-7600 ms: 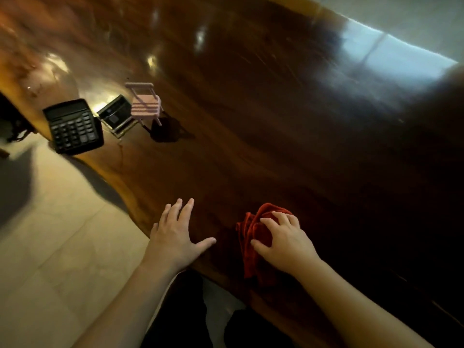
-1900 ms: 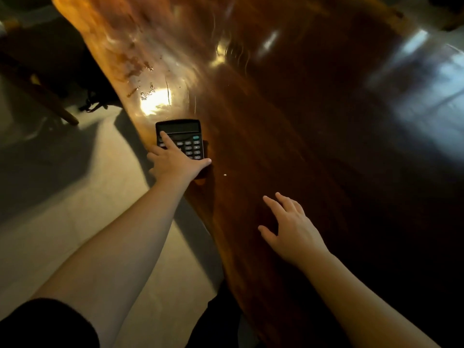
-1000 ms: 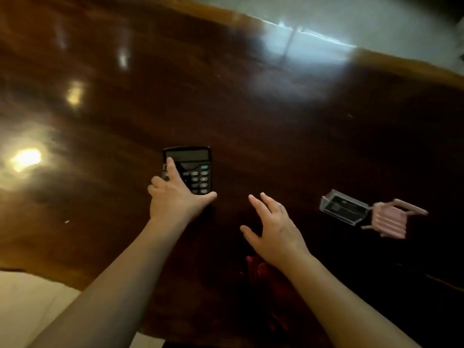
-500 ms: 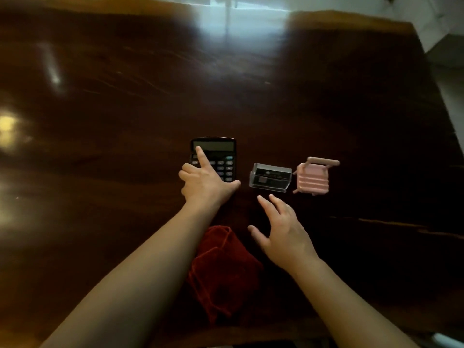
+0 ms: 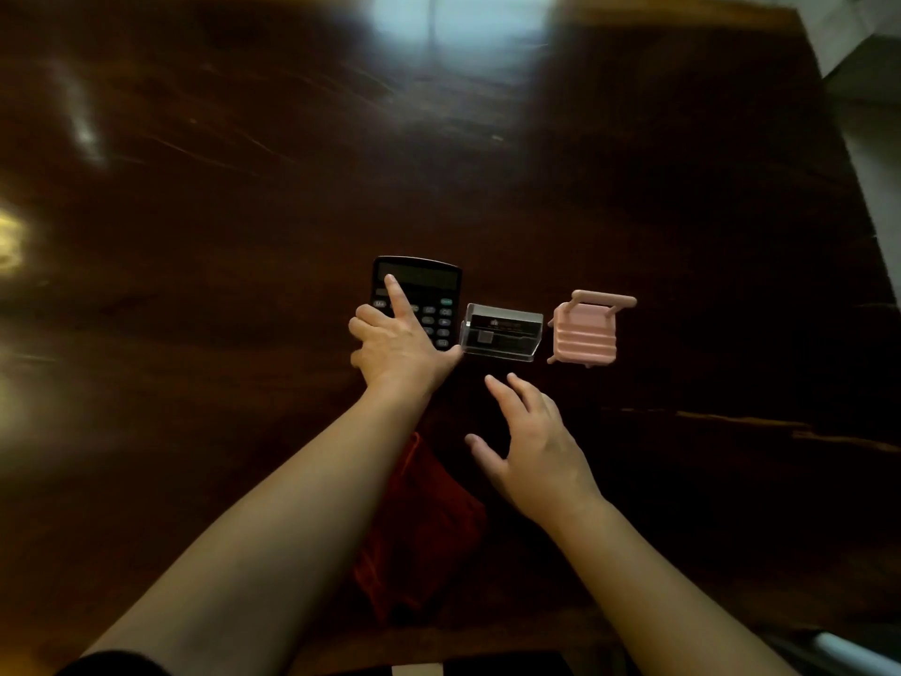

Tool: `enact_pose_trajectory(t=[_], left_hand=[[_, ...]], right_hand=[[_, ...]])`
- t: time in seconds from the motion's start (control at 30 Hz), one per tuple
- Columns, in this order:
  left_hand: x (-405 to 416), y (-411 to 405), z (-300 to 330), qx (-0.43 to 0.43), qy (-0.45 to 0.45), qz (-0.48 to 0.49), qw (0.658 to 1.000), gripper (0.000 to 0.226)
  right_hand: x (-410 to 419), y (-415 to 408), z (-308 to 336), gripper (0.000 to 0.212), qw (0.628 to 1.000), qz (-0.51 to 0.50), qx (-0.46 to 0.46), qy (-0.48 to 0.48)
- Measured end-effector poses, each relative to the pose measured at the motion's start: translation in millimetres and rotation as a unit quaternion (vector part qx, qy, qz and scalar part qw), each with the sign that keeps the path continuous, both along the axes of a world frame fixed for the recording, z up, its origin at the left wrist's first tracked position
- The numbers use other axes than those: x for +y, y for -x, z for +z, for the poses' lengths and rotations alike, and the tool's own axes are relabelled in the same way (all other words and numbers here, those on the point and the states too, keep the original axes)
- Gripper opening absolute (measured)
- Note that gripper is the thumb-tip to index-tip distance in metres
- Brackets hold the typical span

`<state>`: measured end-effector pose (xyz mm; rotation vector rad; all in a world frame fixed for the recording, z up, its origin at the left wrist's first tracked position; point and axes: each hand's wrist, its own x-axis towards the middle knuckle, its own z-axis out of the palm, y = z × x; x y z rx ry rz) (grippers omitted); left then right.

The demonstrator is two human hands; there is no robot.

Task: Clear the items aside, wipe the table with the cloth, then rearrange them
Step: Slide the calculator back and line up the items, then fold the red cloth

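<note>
A black calculator (image 5: 429, 290) lies flat mid-table. My left hand (image 5: 397, 346) rests on its lower left part, forefinger stretched over the keys, thumb at its lower right corner. Touching the calculator's right side stands a clear plastic card holder (image 5: 502, 334), and right of that a small pink toy chair (image 5: 587, 331). My right hand (image 5: 534, 448) hovers with fingers spread just below the card holder, holding nothing. A crumpled red cloth (image 5: 424, 534) lies near the table's front edge, partly hidden under my left forearm.
The dark glossy wooden table (image 5: 244, 212) stretches far to the left and back. Its right edge (image 5: 848, 197) meets a pale floor. A long crack runs across the wood at the right (image 5: 731, 417).
Since 1.9 s ago my left hand has slid the calculator from the table's left edge to the middle, beside the card holder. In the last half second nothing but a small settling.
</note>
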<state>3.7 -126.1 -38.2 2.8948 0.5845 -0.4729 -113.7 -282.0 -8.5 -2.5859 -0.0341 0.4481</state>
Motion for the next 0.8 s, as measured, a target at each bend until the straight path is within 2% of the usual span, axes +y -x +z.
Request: enact_pose_trajectory(t=[0.3,0.53,0.67,0.8], left_hand=[[26.0,10.3,9.7,0.008,0.025,-0.011,1.000,0.142],[105.5,51.1,37.2,-0.061,0.116,-0.011,0.991,0.109],[135.5,90.0,45.2,-0.041,0.181,-0.038,0.982,0.088],[136.0,127.7,43.1,-0.014,0.230,-0.066,0.971,0.084]], right_hand=[[10.9,1.7,4.7,0.078,1.000,0.000,0.008,-0.018],[12.0,2.4,13.8,0.075,0.999,0.001,0.007,-0.045],[12.6,7.5,21.6,0.072,0.998,0.002,0.014,-0.059],[19.4,17.8,25.2,0.073,0.998,0.008,0.036,-0.055]])
